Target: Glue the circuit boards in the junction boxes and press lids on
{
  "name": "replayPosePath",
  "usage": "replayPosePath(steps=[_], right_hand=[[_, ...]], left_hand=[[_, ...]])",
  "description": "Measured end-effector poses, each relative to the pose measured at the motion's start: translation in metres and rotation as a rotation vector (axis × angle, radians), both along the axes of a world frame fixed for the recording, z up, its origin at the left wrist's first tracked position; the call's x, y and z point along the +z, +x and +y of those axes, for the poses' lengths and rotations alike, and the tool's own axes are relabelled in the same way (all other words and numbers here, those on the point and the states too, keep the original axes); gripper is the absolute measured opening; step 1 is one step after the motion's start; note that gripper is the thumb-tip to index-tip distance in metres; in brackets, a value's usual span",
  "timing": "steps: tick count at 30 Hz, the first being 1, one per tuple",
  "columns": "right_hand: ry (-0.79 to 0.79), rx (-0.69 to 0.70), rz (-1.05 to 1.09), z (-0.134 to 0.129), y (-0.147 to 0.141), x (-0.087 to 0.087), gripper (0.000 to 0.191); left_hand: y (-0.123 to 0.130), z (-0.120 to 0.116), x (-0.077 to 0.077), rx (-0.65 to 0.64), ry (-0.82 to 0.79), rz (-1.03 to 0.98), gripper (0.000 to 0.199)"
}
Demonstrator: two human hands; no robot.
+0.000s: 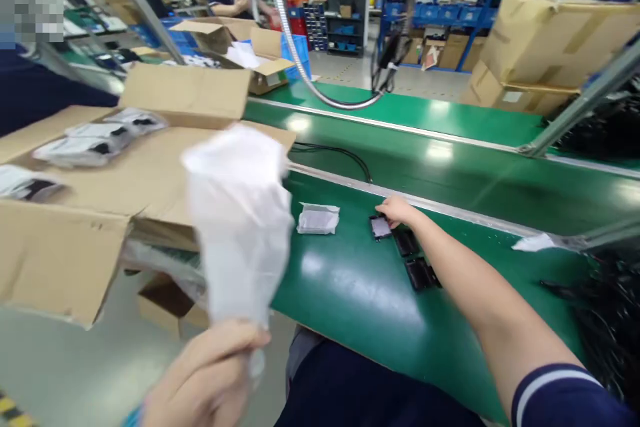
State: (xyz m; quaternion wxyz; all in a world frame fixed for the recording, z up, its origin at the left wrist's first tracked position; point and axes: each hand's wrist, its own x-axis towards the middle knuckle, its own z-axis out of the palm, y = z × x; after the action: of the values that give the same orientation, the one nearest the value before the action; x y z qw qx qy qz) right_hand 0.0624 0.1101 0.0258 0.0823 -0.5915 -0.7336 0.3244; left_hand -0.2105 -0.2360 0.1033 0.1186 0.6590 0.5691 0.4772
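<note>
My left hand (207,373) is closed round the lower end of a thin white bag (240,213). The bag stands up in front of me, crumpled and somewhat blurred. Further off, my right hand (397,211) has its fingers closed at the edge of a small black device with a pale face (381,227), which lies on the green table. Beside it lie a second black device (406,242) and a third (420,273), partly behind my forearm. A flat white-wrapped packet (319,219) rests to the left of them.
An open cardboard box (165,160) with several wrapped packets (95,140) stands at the left. Black cables (340,150) lie beyond a metal rail, and a heap of black cables (610,320) sits at the right. A flexible metal hose (300,60) hangs overhead. Behind, a person's hands (243,3) show.
</note>
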Motion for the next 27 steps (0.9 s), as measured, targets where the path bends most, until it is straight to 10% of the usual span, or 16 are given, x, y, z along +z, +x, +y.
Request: replayPosePath(steps=[3,6,9,14,18,27], right_hand=[[0.095,0.034,-0.131,-0.001,-0.014,0.006,0.032],[0.309,0.131,-0.124,-0.001,-0.050,0.008,0.040],[0.243,0.259,-0.003,-0.005,-0.093,0.009,0.044],[0.192,0.266,-0.002,-0.023,-0.131,0.016,0.025],[0.245,0.189,0.096,-0.027,-0.130,0.015,0.021],[0.151,0.055,0.300,-0.042,-0.133,0.005,0.024]], left_hand=[[0.023,0.028,-0.060,0.260,0.070,-0.163,0.034],[0.032,0.064,-0.105,0.550,-0.200,-0.179,0.059],[0.024,0.088,-0.126,0.490,-0.469,0.057,0.043],[0.008,0.085,-0.133,0.448,-0.357,0.293,0.010],[-0.010,0.096,-0.137,0.397,-0.127,0.016,0.007],[-0.017,0.124,-0.112,0.308,-0.499,-0.229,0.016]])
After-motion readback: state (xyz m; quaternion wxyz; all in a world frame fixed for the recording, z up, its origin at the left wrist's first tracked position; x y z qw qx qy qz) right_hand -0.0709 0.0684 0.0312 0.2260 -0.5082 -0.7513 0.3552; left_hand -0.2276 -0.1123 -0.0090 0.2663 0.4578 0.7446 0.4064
